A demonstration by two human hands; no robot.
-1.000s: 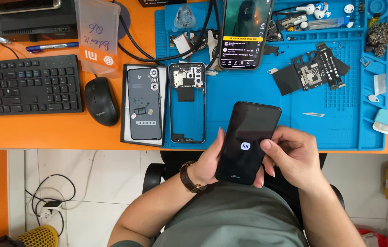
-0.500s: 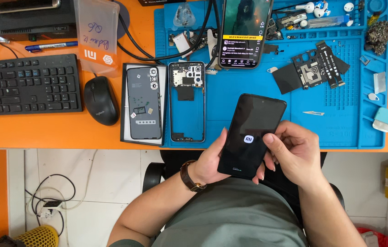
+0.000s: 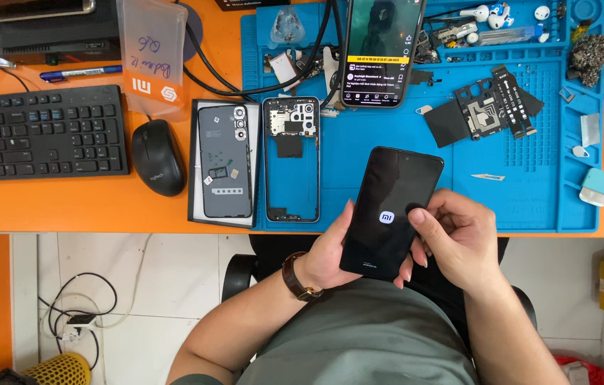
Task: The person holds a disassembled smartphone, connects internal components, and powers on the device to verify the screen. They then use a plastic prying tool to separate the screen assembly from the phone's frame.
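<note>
- The left hand grips a black phone from below, fingers wrapped around its left edge, a brown watch on the wrist.
- The right hand closes on the phone's right edge, thumb pressed on the glass.
- The phone is held tilted above the lap, its top over the front edge of the blue mat; a small white logo shows on the dark screen.
- On the mat just left of the phone lies an empty phone frame.
- Beside the frame, a grey back cover rests in a black tray on the orange desk.
- A second phone with a lit screen lies at the mat's top.
- A black mouse and keyboard sit well to the left.
- Dark circuit parts lie on the mat's right half.
</note>
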